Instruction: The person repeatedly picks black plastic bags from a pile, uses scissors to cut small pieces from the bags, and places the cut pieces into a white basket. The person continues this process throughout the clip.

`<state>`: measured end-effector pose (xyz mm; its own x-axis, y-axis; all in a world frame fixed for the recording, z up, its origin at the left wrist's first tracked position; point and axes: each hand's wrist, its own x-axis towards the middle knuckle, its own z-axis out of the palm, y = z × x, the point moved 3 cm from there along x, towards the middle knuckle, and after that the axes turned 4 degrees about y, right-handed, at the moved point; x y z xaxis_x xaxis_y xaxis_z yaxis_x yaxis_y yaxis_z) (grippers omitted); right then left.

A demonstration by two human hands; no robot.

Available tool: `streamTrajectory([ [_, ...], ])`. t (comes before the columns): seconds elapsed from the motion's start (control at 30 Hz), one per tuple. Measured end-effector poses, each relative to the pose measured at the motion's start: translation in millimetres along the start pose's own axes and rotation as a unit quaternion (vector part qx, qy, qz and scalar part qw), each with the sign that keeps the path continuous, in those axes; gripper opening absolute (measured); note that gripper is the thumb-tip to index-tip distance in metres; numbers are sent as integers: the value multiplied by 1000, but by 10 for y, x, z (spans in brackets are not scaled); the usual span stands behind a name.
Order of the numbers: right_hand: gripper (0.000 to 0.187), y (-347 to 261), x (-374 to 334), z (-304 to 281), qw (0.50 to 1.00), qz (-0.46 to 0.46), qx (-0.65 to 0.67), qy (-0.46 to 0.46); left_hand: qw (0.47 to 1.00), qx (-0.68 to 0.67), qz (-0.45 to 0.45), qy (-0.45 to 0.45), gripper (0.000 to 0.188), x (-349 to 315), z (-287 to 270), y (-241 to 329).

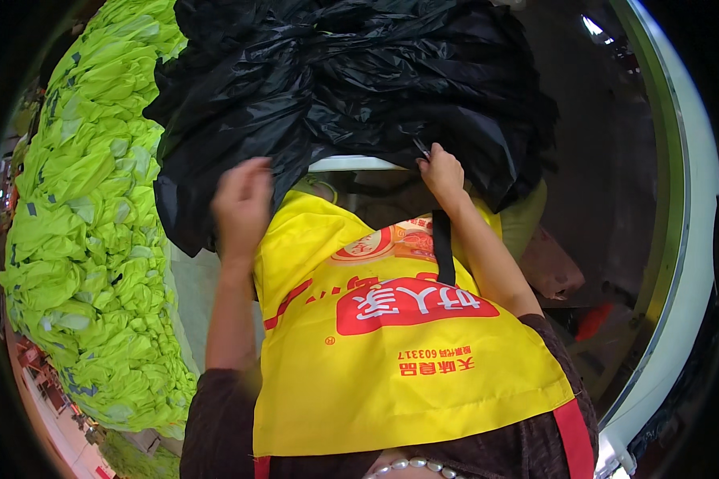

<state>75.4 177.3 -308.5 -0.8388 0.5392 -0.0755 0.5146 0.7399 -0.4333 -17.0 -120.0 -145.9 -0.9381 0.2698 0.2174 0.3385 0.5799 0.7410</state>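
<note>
A large heap of thin, shiny black fabric [359, 76] spreads in front of me, wrinkled and gathered in folds. At its near right edge my right hand [442, 174] is closed around small thread snips [420, 147], whose narrow metal blades point up and left against the fabric. My left hand [244, 203] is over the heap's near left edge, smeared by motion. Its fingers look partly bent, but whether they hold any fabric I cannot make out.
Bright yellow-green garments [96, 215] are stacked high along the left side. A yellow printed apron [407, 383] covers my lap. Between apron and black heap shows a pale edge [351, 163]. To the right runs a curved pale border [691, 207] beside a dark surface.
</note>
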Motion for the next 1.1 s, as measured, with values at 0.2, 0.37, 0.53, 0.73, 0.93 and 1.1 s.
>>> streamTrajectory([
  [0.2,25,-649,-568,-225,946,-215,240,19,973,-73,6,-220,60,-463,1113,-189],
  [0.37,33,-1377,-866,-734,885,-349,305,-39,968,-27,242,-61,47,-463,1112,8],
  [0.53,31,-1725,-1106,-1040,826,-435,351,-80,980,-145,136,-4,30,-494,482,-84],
  [0.73,39,-1678,-916,-1487,818,-385,426,42,986,-133,-57,83,22,-1063,-119,-968],
  [0.93,13,-1322,-734,-814,811,-20,462,-359,981,142,117,55,22,-823,15,-486],
  [1.1,12,-1282,-719,-854,794,-11,511,-330,997,-35,60,17,33,-713,-5,-679],
])
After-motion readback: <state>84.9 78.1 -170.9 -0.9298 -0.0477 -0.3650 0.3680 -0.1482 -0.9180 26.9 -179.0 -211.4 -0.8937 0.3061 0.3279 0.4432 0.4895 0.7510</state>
